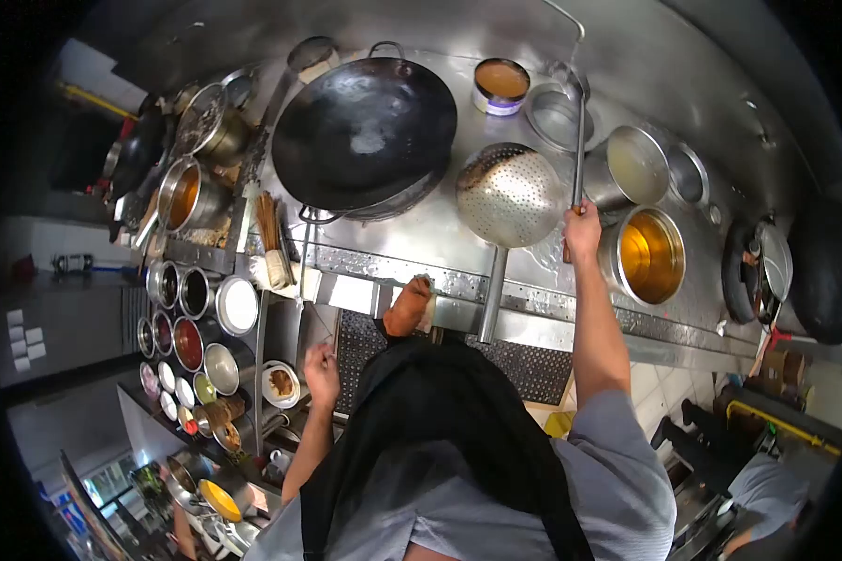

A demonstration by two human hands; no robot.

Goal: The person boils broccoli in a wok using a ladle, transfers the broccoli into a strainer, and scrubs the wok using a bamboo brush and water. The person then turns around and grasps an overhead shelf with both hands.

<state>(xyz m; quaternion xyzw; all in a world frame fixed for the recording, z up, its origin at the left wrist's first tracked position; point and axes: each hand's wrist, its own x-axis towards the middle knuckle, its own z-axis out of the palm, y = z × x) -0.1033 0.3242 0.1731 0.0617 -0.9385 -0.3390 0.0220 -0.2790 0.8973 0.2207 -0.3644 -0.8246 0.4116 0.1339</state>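
Observation:
My right hand (583,231) is wrapped round the long metal handle of a ladle (580,140). Its handle points away from me, and the head end lies near a round metal pan (559,117) at the back. Left of this hand, a perforated strainer (510,196) rests on the steel counter with its handle toward me. My left hand (321,376) hangs in the air at the counter's near side, fingers loosely bent, with nothing visible in it. Close by is a white bowl (281,384) with brown food.
A large black wok (365,136) sits at the back left, a bamboo brush (273,248) near it. On the right stand a pot of amber liquid (647,254) and a pot of cloudy liquid (637,165). Several seasoning containers (238,306) fill the left. Another person (767,491) is at lower right.

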